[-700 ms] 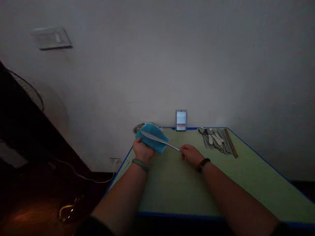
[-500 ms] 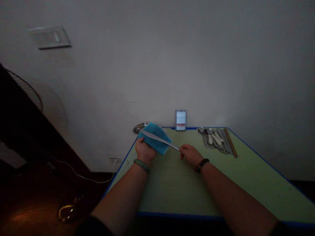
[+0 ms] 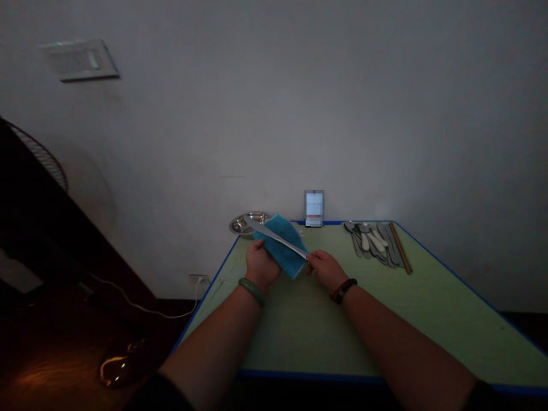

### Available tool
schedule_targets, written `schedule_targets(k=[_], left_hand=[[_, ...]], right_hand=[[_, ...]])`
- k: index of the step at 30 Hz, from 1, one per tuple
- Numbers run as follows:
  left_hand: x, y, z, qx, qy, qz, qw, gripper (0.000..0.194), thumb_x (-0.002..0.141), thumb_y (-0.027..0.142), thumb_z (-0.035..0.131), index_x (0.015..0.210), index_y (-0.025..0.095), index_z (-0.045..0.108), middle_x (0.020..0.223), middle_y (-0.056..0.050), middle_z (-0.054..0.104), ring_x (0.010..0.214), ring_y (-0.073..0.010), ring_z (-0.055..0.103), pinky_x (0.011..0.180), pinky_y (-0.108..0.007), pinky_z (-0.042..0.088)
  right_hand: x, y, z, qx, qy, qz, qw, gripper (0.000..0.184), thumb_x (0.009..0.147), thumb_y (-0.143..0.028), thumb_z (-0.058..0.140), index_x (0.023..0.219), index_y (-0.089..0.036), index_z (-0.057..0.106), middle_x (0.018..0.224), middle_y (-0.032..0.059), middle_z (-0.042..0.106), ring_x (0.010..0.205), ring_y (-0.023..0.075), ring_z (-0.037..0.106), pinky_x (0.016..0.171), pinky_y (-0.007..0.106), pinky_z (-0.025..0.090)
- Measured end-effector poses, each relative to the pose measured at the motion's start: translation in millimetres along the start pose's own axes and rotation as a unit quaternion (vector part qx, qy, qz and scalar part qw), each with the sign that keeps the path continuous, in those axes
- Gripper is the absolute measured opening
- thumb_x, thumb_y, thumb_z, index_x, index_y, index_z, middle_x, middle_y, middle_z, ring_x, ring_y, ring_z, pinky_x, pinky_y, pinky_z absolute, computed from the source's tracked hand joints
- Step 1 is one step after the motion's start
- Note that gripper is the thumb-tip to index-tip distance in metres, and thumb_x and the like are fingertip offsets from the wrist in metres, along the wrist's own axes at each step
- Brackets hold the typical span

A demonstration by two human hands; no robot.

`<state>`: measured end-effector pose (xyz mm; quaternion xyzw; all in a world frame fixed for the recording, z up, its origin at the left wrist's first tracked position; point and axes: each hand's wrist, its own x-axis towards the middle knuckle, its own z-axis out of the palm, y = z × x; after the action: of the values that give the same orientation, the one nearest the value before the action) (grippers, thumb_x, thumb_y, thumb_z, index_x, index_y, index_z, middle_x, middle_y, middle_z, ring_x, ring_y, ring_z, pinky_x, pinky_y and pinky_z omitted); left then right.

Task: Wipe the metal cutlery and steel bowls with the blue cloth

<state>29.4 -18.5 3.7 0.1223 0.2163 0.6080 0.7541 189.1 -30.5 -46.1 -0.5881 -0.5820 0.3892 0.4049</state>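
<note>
My right hand point(image 3: 326, 268) grips the handle end of a silver table knife point(image 3: 278, 237), whose blade points up and to the left. Under the knife spreads a blue cloth point(image 3: 287, 258), resting on my left hand point(image 3: 262, 264). The left thumb shows at the cloth's near edge, while the other fingers are hidden beneath it. The blade lies across the cloth, and its tip reaches past the cloth's left edge, in front of a round metal plate point(image 3: 236, 226).
On the green, blue-edged table point(image 3: 317, 337), several spoons, forks and knives point(image 3: 373, 242) lie at the back right beside wooden chopsticks point(image 3: 401, 248). A lit phone point(image 3: 314, 209) stands against the wall. A fan point(image 3: 40, 151) and a white cord point(image 3: 141, 310) are on the left.
My left hand and the cloth have shifted right along the knife, closer to my right hand. More of the blade tip and the metal plate now shows. My right hand has moved slightly left.
</note>
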Motion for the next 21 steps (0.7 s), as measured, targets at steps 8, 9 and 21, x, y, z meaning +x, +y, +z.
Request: schedule_targets(k=[8,9,21], left_hand=[[0,-1,-2.4,0.016,-0.026,-0.005,1.0,0.042,0.071,0.026,0.041,0.1,0.007,0.064,0.092,-0.015,0.071,0.102,-0.0328,0.062,0.095,-0.051,0.042],[1,-1,-3.0,0.016,-0.026,-0.003,1.0,0.042,0.071,0.026,0.041,0.1,0.007,0.064,0.092,-0.016,0.071,0.102,-0.0329,0.062,0.095,-0.051,0.042],[10,11,-8.9,-0.02,0.02,0.066,0.997,0.047,0.072,0.024,0.041,0.111,0.009,0.061,0.102,-0.014,0.069,0.101,-0.0327,0.063,0.093,-0.052,0.044]], right_hand=[[-3,-4,-1,-0.004,-0.001,-0.013,1.0,0.029,0.079,-0.039,0.045,0.064,-0.018,0.056,0.062,0.0004,0.059,0.057,0.0119,0.048,0.058,0.025,0.034],[-3,-5,-1,-0.001,-0.001,-0.011,1.0,0.028,0.079,-0.039,0.045,0.064,-0.018,0.056,0.062,0.0004,0.06,0.057,0.0118,0.048,0.057,0.025,0.033],[-2,-3,-7,0.07,0.01,0.016,0.997,0.023,0.075,-0.037,0.047,0.065,-0.018,0.055,0.057,-0.0016,0.057,0.042,0.008,0.036,0.046,0.024,0.028]])
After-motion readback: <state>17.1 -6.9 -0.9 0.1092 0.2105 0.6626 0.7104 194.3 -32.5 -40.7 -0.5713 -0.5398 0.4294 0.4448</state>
